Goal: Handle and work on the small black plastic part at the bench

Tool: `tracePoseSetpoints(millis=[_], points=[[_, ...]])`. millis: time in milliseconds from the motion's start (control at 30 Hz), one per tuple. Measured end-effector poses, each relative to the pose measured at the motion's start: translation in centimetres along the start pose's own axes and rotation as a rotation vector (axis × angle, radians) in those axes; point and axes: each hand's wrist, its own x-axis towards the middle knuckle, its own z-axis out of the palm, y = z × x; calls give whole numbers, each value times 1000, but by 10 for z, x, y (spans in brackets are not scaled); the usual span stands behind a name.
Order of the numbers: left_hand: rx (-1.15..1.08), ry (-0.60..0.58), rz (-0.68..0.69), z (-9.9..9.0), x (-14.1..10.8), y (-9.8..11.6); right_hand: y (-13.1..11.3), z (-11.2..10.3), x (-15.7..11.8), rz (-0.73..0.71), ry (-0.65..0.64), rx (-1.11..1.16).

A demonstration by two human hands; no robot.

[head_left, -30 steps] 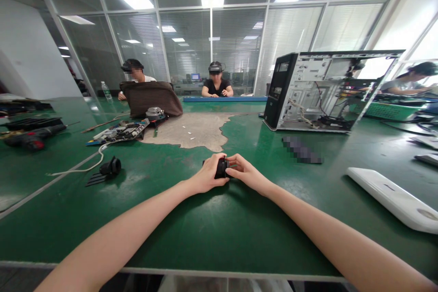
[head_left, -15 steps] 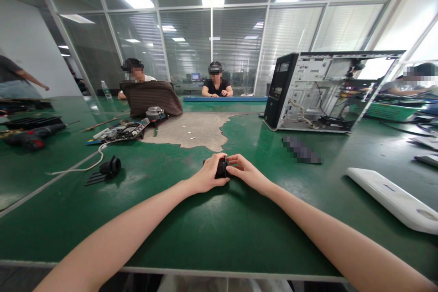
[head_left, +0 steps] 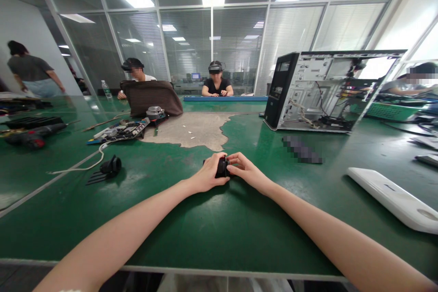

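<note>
A small black part [head_left: 221, 169], seemingly plastic with a disc-like rim on its right end, is held low over the green table [head_left: 222, 237]. My left hand [head_left: 208, 174] is wrapped around its left side, thumb below and fingers over the top, hiding much of it. Curled fingers of my right hand [head_left: 244, 169] pinch the rim end from the right. Off to the left lies another black part [head_left: 110, 167] with a round collar and several long prongs.
A computer case [head_left: 282, 91] with its side off stands at the back right. Nearby are a white casing [head_left: 390, 194], a circuit board [head_left: 119, 131], a power drill [head_left: 34, 137] and a brown cloth-covered item [head_left: 150, 98]. Co-workers [head_left: 217, 84] sit across the table.
Both my hands stay almost in place on the black part, with the right fingers shifting very slightly. A person at the far left has come further into view.
</note>
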Motion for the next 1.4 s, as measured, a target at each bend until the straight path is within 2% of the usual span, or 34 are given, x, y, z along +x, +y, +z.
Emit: tracePoseSetpoints(millis=[233,400,600,833,1033,1167,1333,1400], points=[[5,-3,0,1,0,-1,-4,-3,-3,-64,-106,57],[-9,-8,-10,-2,-1,0,-5,3,-3,-46,-21,30],[-71,-45,-58,-12,-8,2,2,11,2,-31,-31,10],[-68,-46,-72,-13,-13,4,-2,11,-4,-72,-158,97],[-72,-35,-68,-11,-14,7,-6,14,-3,-66,-60,13],[-75,-35,-92,-12,-14,8,-2,13,-1,-37,-42,-26],[-57,-40,-89,-12,-14,7,-3,10,-5,-79,-150,58],[-52,-40,-82,-12,-14,6,-6,11,-7,-87,-154,71]])
